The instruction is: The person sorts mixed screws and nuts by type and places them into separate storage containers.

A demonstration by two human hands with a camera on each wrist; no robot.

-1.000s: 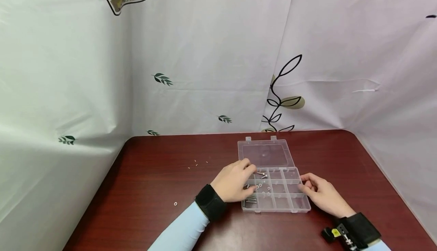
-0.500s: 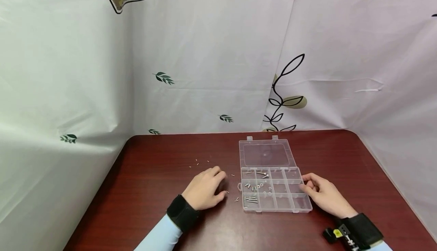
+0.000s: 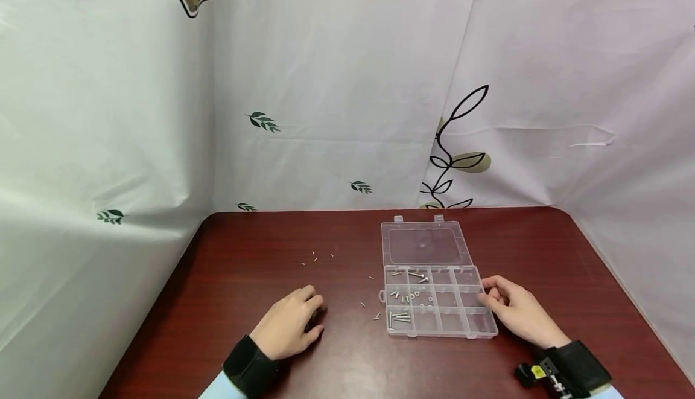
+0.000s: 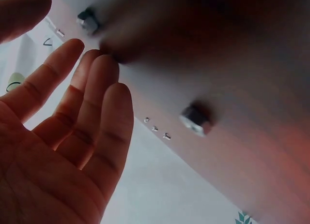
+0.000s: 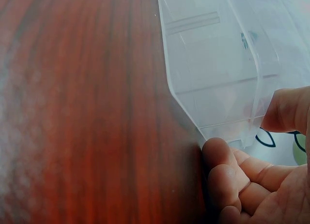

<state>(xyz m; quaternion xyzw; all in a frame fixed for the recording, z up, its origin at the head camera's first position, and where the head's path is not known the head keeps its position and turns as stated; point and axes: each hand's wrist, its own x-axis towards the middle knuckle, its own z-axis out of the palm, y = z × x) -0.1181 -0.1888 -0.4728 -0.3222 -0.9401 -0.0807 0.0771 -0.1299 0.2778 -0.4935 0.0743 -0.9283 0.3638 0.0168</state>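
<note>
A clear plastic compartment box lies with its lid folded back on the table. Screws and small ring-like nuts sit in its left and middle compartments. My right hand grips the box's right side, thumb at the upper rim and curled fingertips low against the wall in the right wrist view. My left hand hovers low over the table left of the box, fingers loosely bent with nothing between them. In the left wrist view, two blurred, dark-sided nut-like pieces lie near its fingertips.
Several tiny screws are scattered on the dark red wooden table behind the left hand. A few more loose screws lie just left of the box. A white patterned cloth hangs behind the table.
My left hand has moved from over the box's left compartments leftward and nearer across the table, uncovering screws. My right hand has stayed at the box.
</note>
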